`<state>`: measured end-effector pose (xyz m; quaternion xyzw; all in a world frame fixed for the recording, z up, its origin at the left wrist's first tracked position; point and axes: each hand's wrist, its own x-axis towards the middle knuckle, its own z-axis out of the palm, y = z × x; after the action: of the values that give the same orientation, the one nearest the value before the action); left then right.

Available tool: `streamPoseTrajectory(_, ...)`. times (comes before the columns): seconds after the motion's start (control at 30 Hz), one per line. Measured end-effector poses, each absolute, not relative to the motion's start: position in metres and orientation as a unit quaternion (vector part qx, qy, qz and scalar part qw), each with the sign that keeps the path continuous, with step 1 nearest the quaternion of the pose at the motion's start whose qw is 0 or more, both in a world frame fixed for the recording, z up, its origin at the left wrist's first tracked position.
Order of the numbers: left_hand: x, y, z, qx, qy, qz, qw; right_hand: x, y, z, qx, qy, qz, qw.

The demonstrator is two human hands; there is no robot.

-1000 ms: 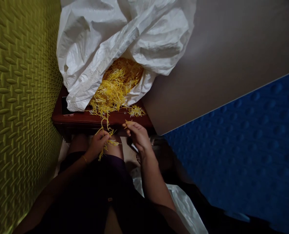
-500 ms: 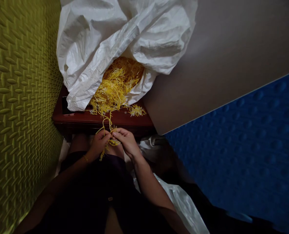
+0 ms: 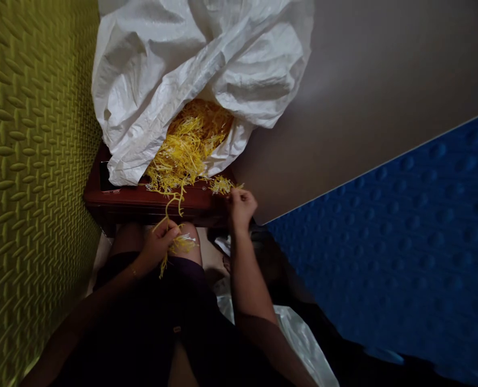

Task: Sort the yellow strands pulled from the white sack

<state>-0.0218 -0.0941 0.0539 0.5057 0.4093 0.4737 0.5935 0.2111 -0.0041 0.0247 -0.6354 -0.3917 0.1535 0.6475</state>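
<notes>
Right hand [image 3: 242, 207] has shifted: half a second ago its fingertips met the left hand [image 3: 162, 239] at the strands [image 3: 183, 244]; now it is out at about 1 o'clock from there, at the 3 o'clock end of the small clump [image 3: 222, 185] on the chest [image 3: 142, 199]. Upshot: left hand alone bears the strands, and white ends show more plainly, fanned out beside its fingers.

Grip, left: closed, thumb and fingers pinching yellow strands. Grip, right: fingertips bunched at the clump, yellow bits showing by them; cannot tell if they are pinched shut on any or only touching.

Strands are over the person's thigh, near side of the chest, below the pile [image 3: 182, 156]. Long axis of the held lot runs roughly 12 to 6 o'clock, with bends. Upper end curves up past the chest's front edge toward the pile; whether it joins the pile, cannot tell. White tips point to about 3 o'clock; a thin yellow tail droops to about 6 or 7 o'clock.

Pile spills from the sack [image 3: 138, 80] mouth toward 7 o'clock. Clump sits just beside it, on its 4 o'clock side, long axis near 9 to 3 o'clock.
</notes>
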Motion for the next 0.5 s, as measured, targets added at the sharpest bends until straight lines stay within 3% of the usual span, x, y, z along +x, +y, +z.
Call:
streamPoseTrajectory(0.13,-0.021,-0.089,0.054,0.446,0.456,0.489,0.595,0.265,0.041,0.015,-0.72,-0.513,0.022,0.467)
streamPoseTrajectory(0.27,-0.017,-0.078,0.05,0.414,0.459,0.5,0.607,0.266,0.061,0.009,-0.732,-0.597,-0.005,0.328)
streamPoseTrajectory(0.4,-0.018,-0.076,0.051,0.396,0.46,0.5,0.618,0.253,0.057,0.014,-0.738,-0.618,-0.007,0.271)
streamPoseTrajectory(0.5,-0.021,-0.076,0.051,0.386,0.472,0.493,0.621,0.238,0.036,0.027,-0.713,-0.622,-0.024,0.324)
